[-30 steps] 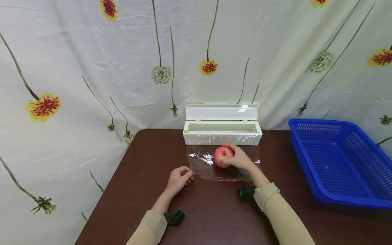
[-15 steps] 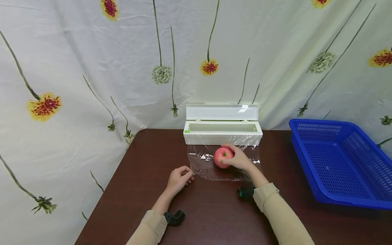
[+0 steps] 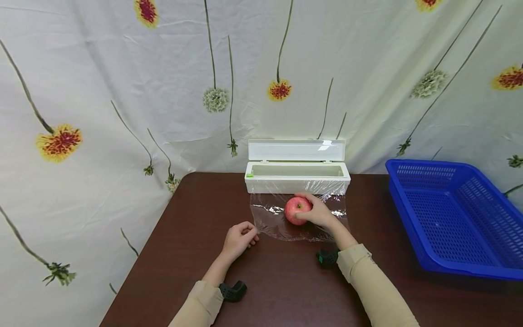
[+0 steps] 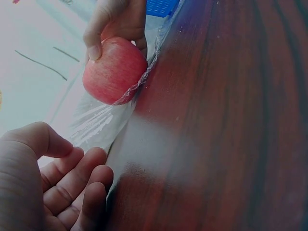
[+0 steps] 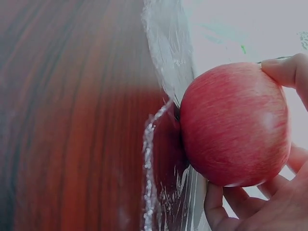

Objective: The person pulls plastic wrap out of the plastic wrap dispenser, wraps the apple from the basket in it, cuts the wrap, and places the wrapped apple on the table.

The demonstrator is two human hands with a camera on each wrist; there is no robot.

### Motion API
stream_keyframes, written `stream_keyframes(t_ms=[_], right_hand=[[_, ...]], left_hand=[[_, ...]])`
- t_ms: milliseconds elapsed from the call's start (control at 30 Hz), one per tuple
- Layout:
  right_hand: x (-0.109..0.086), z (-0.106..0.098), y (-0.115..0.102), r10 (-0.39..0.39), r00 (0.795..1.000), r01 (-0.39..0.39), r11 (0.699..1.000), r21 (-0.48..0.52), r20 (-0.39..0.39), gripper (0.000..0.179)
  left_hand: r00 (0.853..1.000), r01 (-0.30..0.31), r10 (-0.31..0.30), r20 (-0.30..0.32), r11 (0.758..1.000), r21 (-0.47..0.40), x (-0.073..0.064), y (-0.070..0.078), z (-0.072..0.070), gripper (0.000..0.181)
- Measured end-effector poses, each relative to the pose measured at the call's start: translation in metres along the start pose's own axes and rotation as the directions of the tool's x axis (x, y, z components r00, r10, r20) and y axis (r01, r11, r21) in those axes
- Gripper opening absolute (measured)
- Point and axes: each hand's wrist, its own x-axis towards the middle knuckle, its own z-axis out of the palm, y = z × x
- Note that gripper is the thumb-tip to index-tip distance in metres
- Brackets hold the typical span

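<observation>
My right hand (image 3: 320, 212) grips a red apple (image 3: 297, 210) from its right side, thumb and fingers spread around it. The apple sits on a sheet of clear cling film (image 3: 271, 225) on the dark wood table. In the right wrist view the apple (image 5: 236, 125) stands just inside the film's crinkled front edge. At the film's near left corner, my left hand (image 3: 239, 240) pinches the film between thumb and index finger. The left wrist view shows the film (image 4: 96, 122) running in taut creases from those fingertips towards the apple (image 4: 115, 70).
Behind the apple stands a white cling film box (image 3: 298, 185), its lid (image 3: 296, 150) raised, with film draped over its front. A blue plastic basket (image 3: 433, 218) is on the right of the table (image 3: 278, 290). A flowered cloth (image 3: 171, 77) hangs behind.
</observation>
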Motion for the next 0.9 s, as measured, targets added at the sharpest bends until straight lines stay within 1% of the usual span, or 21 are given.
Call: stream_keyframes(t_ms=[33, 67, 133, 200, 233, 300, 367, 400, 633, 733, 900], right_hand=[[-0.002, -0.001, -0.006, 0.003, 1.000, -0.003, 1.000, 0.000, 0.001, 0.066], [-0.005, -0.001, -0.012, 0.006, 1.000, -0.006, 1.000, 0.000, 0.003, 0.065], [-0.010, -0.003, -0.027, 0.017, 1.000, -0.017, 1.000, -0.005, 0.003, 0.063], [-0.010, -0.003, -0.024, 0.022, 1.000, -0.022, 1.000, -0.017, -0.007, 0.063], [-0.008, -0.002, -0.019, 0.025, 1.000, -0.025, 1.000, -0.015, -0.012, 0.064], [-0.005, -0.001, -0.006, 0.021, 1.000, -0.021, 1.000, -0.019, -0.017, 0.066], [0.000, 0.000, 0.009, 0.017, 1.000, -0.018, 1.000, -0.013, -0.018, 0.068], [0.000, 0.000, 0.009, 0.010, 1.000, -0.010, 1.000, -0.015, -0.010, 0.068], [-0.001, -0.002, 0.012, 0.021, 1.000, -0.021, 1.000, 0.009, 0.000, 0.068], [-0.001, -0.002, 0.014, 0.014, 1.000, -0.014, 1.000, 0.021, 0.002, 0.068], [-0.002, -0.002, 0.014, 0.001, 1.000, -0.001, 0.999, 0.036, -0.008, 0.068]], left_hand=[[1.000, -0.021, 0.021, -0.001, 1.000, -0.005, 0.000, 0.000, 0.000, 0.014], [1.000, -0.028, 0.028, -0.007, 1.000, -0.014, -0.001, -0.001, 0.000, 0.013], [1.000, -0.027, 0.027, -0.012, 0.999, -0.019, 0.000, -0.003, 0.001, 0.013], [0.999, -0.030, 0.029, -0.021, 0.999, -0.030, 0.001, -0.006, 0.001, 0.012], [0.999, -0.031, 0.030, -0.023, 0.999, -0.036, 0.002, -0.010, 0.002, 0.012], [1.000, -0.007, 0.006, -0.027, 0.999, -0.043, 0.003, -0.010, 0.002, 0.012], [0.999, -0.019, 0.017, -0.036, 0.998, -0.053, 0.003, -0.010, 0.002, 0.012], [0.999, -0.017, 0.015, -0.038, 0.998, -0.054, 0.004, -0.014, 0.002, 0.013], [0.999, -0.003, -0.002, -0.052, 0.996, -0.095, 0.004, -0.015, 0.001, 0.013], [0.998, -0.014, 0.008, -0.060, 0.995, -0.101, 0.004, -0.012, 0.000, 0.013], [0.997, -0.057, 0.051, -0.065, 0.994, -0.096, -0.003, 0.009, -0.004, 0.014]])
